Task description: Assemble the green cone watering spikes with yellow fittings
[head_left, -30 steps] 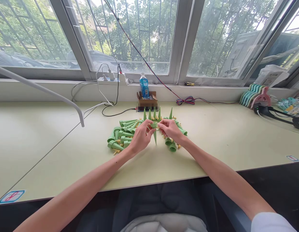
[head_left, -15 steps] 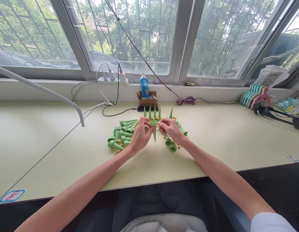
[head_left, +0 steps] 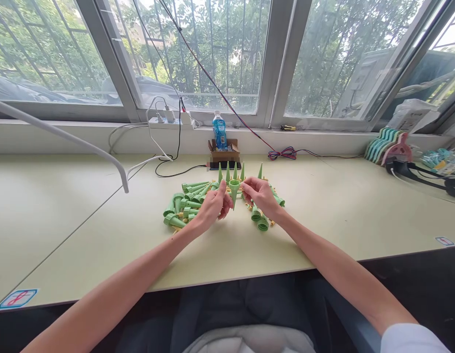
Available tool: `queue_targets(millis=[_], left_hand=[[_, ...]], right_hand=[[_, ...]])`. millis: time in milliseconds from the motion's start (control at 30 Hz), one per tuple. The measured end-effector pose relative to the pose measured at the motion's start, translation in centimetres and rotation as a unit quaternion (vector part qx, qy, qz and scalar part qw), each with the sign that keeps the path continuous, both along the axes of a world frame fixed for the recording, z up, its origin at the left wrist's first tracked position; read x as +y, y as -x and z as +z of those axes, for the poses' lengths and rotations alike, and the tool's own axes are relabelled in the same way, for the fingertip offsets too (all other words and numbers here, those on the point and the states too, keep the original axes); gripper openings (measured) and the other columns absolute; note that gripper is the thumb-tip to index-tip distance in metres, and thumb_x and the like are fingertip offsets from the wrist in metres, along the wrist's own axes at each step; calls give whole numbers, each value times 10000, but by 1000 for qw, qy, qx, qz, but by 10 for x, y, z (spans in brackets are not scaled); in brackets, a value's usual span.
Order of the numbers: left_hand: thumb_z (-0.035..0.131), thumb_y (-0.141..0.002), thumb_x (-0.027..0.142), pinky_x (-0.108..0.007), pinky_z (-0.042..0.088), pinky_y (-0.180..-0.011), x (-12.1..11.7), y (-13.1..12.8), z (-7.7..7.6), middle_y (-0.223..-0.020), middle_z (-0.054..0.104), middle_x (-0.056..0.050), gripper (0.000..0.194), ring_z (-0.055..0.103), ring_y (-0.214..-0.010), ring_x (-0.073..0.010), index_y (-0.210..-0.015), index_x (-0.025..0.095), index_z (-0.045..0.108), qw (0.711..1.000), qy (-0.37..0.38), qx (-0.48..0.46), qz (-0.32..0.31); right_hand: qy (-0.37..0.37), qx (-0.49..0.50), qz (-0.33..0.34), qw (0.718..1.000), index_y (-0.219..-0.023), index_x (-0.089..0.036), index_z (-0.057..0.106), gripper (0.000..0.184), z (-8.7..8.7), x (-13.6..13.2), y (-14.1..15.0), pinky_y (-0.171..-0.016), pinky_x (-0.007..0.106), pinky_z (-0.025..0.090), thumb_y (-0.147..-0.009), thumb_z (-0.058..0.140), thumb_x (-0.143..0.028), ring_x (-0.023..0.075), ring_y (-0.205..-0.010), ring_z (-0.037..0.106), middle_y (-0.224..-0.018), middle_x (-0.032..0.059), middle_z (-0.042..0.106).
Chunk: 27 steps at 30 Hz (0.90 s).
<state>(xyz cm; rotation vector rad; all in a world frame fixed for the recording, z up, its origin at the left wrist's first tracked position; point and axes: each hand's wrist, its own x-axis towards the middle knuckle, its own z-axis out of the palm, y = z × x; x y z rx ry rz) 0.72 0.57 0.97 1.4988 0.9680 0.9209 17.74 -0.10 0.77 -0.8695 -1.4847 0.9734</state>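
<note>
Two bare hands meet over the middle of the bench (head_left: pixel 323 196), with one green cone (head_left: pixel 234 190) between them, its wide mouth up and its tip down. The left hand (head_left: pixel 214 203) is partly curled, thumb raised beside the cone's left side and fingers bent near its lower part; I cannot tell how firmly it grips. The right hand (head_left: pixel 259 195) has its fingertips drawn together just beside the rim on the right; whether they grip it is unclear. A pile of green cones (head_left: pixel 192 204) lies left of the left hand, four upright cones (head_left: pixel 235 171) stand beyond, and two cones (head_left: pixel 263 224) lie with mouths toward the front edge, near the right wrist. Bare surface runs from the hands to the front edge, leftward past the pile to the front-left corner sticker (head_left: pixel 18 298), and rightward toward the headset (head_left: pixel 414 175) near the far-right corner.
</note>
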Motion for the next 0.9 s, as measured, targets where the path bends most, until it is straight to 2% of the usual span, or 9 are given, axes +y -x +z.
queue_targets(millis=[133,400,667,900], left_hand=[[329,-864,732,-221,263,-337,1,0,1,-396,462,-38,741,392,-335,-90,-488,147,584,999,40,4,-24],[362,-855,729,-217,296,-352,0,1,0,-458,510,-48,730,429,-371,-94,-544,125,629,998,50,3,-45],[388,-871,694,-216,316,-371,0,2,0,-547,536,-43,692,450,-385,-85,-636,99,652,998,38,4,-49],[435,-878,654,-225,327,-378,3,3,-5,-649,583,-46,597,468,-389,-79,-686,123,628,999,-16,15,-48]], right_hand=[[-7,-26,10,1000,-767,-192,524,299,-1,-1,0,-433,227,347,-858,587,-470,80,-440,418,-556,-40,494],[-7,-39,15,999,-768,-191,525,298,-1,0,-3,-420,220,331,-868,579,-467,79,-441,420,-557,-35,503],[-7,-26,23,999,-763,-178,540,281,-3,2,-4,-402,214,318,-869,589,-434,74,-422,416,-541,-36,508],[5,-25,18,1000,-768,-174,553,259,-3,2,-5,-397,209,315,-861,601,-411,73,-415,417,-529,-41,505]])
